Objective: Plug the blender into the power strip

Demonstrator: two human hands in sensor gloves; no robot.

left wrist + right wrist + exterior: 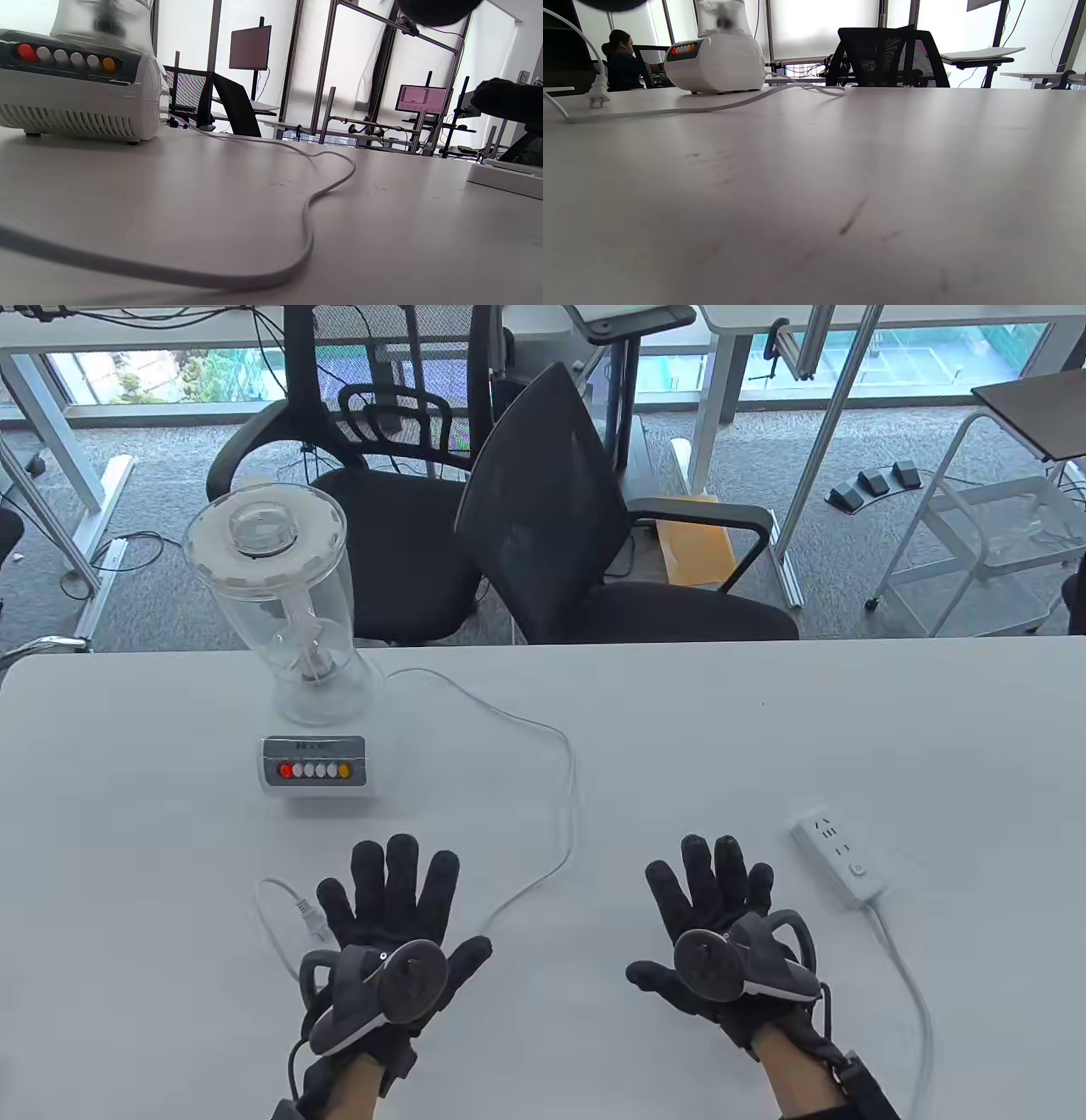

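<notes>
On the white table (679,712) the blender (297,645) stood with its jar looking empty; nearer than it, both hands (390,933) (721,933) lay flat, fingers spread, holding nothing.

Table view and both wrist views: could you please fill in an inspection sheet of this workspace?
Surface: white table, faint scuffs.
Job's things: blender upright, far left; its plug lies loose beside the left hand; power strip on the right, sockets empty.
Clutter: nothing seen.
Grippers: left hand and right hand flat on the table, fingers spread, holding nothing.
Cables: blender cord loops across the middle; strip cord runs toward the near edge.
Surroundings: two black chairs, desks, windows.
</notes>
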